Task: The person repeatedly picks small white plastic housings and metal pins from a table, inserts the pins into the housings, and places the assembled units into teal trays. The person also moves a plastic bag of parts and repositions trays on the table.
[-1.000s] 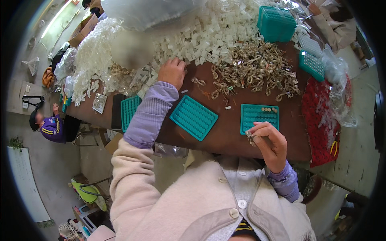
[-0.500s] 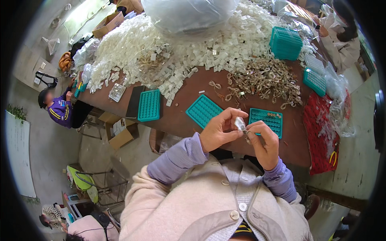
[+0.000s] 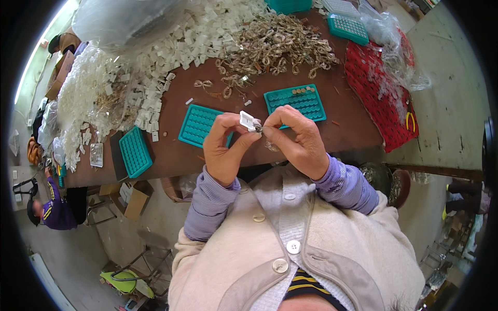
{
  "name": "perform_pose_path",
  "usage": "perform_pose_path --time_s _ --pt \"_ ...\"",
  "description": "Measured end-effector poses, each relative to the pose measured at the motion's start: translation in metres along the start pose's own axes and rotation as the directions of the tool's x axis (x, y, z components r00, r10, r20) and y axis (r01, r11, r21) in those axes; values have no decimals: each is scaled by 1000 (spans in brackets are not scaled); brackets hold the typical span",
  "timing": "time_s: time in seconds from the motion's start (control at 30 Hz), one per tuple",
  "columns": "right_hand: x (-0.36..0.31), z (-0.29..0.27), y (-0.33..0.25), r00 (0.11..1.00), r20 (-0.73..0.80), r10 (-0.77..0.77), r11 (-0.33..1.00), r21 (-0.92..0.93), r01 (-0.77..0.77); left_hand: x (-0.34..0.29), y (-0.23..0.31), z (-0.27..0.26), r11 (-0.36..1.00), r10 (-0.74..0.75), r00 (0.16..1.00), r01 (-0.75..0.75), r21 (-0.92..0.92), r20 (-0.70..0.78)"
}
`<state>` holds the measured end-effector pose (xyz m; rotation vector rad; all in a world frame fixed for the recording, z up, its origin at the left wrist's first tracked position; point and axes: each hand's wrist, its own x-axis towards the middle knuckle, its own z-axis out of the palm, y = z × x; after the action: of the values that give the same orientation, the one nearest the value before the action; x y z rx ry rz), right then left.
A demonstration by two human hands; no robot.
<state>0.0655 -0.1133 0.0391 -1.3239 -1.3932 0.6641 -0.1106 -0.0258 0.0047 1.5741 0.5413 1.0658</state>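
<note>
Between the thumb and fingers of my left hand (image 3: 224, 147) is a small white plastic case (image 3: 247, 121), its hollow side tilted up. My right hand (image 3: 296, 139) is closed in a pinch on a thin looped wire (image 3: 264, 129) right beside the case. Part of that wire's coil hangs below the fingertips. Both hands are close together over the front of the table. Behind the right hand lies a teal tray (image 3: 311, 110) with a few small round tan pieces (image 3: 303, 90) in its far row. Another teal tray (image 3: 194, 127) sits partly behind my left hand.
Looped wire bundles (image 3: 282, 44) and white plastic cases (image 3: 150, 103) are heaped across the brown table (image 3: 342, 136). A third teal tray (image 3: 136, 153) is at left. Yellow-handled pliers (image 3: 411, 122) rest on red cloth (image 3: 365, 88). At far left a person in purple (image 3: 59, 207) sits.
The view has swung toward the right side of the table. The white case is now turned with its hollow side showing, and my hands stay together at it.
</note>
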Motion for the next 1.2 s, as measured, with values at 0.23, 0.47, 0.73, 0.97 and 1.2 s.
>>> perform_pose_path --time_s 0.23,0.47,0.73,0.97,1.2 --pt "1 -15 1 964 216 -154 973 -135 185 11 11 -14 972 13 981 -59 230 195" --pt "-13 -31 9 940 146 -308 849 -403 341 1 33 17 898 -205 962 112 425 181" --pt "-36 -38 32 967 -123 -223 875 -462 143 -2 14 53 825 -527 844 536 -181 98" --pt "-36 -54 40 904 -116 -412 777 -564 282 2 -7 67 831 -512 838 539 -138 191" --pt "-11 -72 58 953 -164 -254 876 -456 155 17 -21 67 701 -603 773 631 -332 196"
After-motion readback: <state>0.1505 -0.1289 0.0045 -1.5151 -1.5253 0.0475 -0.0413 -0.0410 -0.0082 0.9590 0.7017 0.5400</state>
